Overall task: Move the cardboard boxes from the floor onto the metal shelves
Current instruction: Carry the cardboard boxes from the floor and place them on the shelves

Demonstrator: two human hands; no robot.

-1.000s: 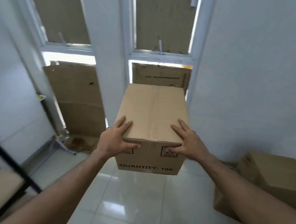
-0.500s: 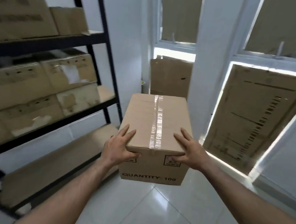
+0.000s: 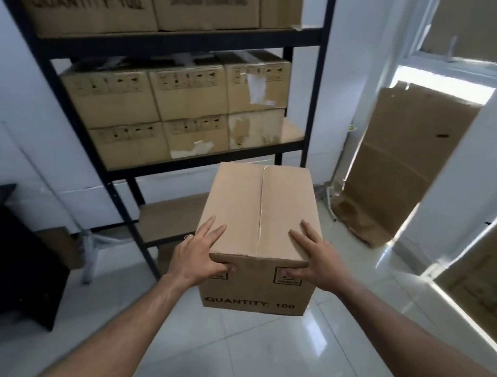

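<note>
From my head camera I see the cardboard box (image 3: 259, 233) held out in front of me, clear of the floor and not yet on the metal shelves (image 3: 175, 40), whose lowest board sits just behind and below it. My left hand (image 3: 200, 257) clasps the near left corner, fingers spread flat over the top and thumb pressed against the front face; my right hand (image 3: 314, 265) mirrors it on the near right corner. Neither hand reaches under the box, so I judge the whole weight hangs on squeeze and friction at two corners, and if my palms slacken it could slide down and drop onto the tiled floor (image 3: 259, 359). The upper and middle shelves are already packed with stored boxes (image 3: 185, 107), so the bare lower board (image 3: 168, 221) looks like the only free spot; aiming there, I could knock the box against the black upright post (image 3: 138, 233) or the shelf's front rail if I come in tilted. The glossy tiles may also be slippery underfoot as I bend. This is the only view.
</note>
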